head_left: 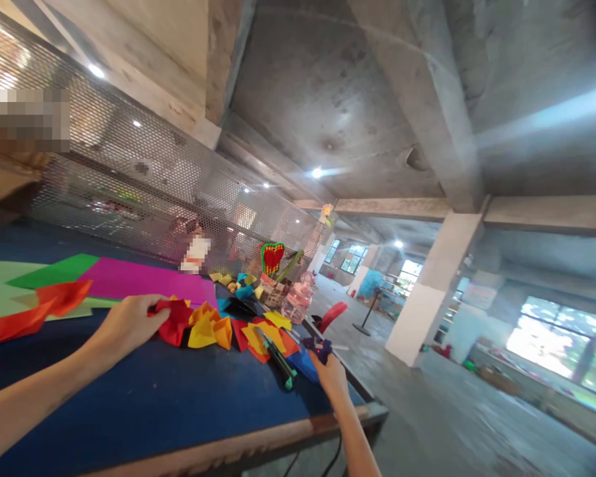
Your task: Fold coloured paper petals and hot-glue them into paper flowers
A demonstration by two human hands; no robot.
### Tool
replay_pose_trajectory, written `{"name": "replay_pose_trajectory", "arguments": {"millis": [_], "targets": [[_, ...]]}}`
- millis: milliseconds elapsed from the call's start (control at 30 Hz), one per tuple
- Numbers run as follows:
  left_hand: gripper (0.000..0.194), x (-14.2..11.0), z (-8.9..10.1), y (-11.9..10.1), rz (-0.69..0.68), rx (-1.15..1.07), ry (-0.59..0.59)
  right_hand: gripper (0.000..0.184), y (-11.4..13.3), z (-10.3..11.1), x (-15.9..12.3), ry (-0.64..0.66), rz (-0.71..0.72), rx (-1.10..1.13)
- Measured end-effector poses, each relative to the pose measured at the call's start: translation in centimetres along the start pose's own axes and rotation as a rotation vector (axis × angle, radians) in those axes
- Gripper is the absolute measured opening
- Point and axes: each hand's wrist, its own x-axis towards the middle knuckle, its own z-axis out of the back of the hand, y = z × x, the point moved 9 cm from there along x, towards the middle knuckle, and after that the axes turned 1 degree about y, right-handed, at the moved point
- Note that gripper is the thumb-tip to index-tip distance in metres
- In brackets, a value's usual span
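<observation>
My left hand (129, 326) is closed, its thumb and fingers pinching a red folded paper piece (176, 324) above the blue tabletop (144, 411). Yellow and orange folded papers (204, 329) adjoin it on the right; whether they are joined to it I cannot tell. Near the table's right edge, my right hand (334, 379) wraps round a dark blue glue gun (320, 346) with a small red light. Its nozzle points right. Between my hands lies a green and black utility knife (281, 363) on loose yellow and orange paper sheets (259, 343).
Purple (149, 281) and green (54, 271) sheets lie at the back left, with an orange folded strip (34, 317) in front. Behind the knife stand a pink clear bottle (298, 298) and a basket (274, 291). A perforated metal screen (144, 179) borders the table's far side.
</observation>
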Motion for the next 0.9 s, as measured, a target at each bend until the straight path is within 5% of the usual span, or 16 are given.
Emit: {"name": "replay_pose_trajectory", "arguments": {"millis": [233, 300, 400, 467, 567, 700, 900], "targets": [[0.026, 0.1, -0.2, 0.3, 0.006, -0.08, -0.002, 0.038, 0.5, 0.3, -3.0, 0.11, -0.035, -0.173], [0.027, 0.1, -0.2, 0.1, -0.015, -0.088, -0.012, 0.04, 1.6, 2.7, -4.9, -0.044, -0.029, -0.295], [0.027, 0.0, -0.5, -0.6, -0.078, -0.076, -0.002, 0.036, 6.0, 7.6, -8.8, -0.451, 0.101, -0.282], [0.027, 0.0, -0.9, -0.8, -0.096, -0.124, 0.012, 0.027, 10.6, 8.2, -10.4, -0.435, 0.352, 0.03], [0.026, -0.1, -1.4, -0.5, -0.092, -0.25, 0.026, 0.021, 19.0, 5.9, -11.0, -0.101, 0.67, 0.44], [0.026, 0.1, -1.8, -0.1, -0.088, -0.339, 0.036, 0.013, 27.3, 1.2, -9.9, 0.115, 0.791, 0.608], [0.029, 0.4, -2.1, -0.3, -0.137, -0.378, 0.061, 0.016, 31.7, -6.0, -8.9, 0.329, 0.803, 0.733]]}}
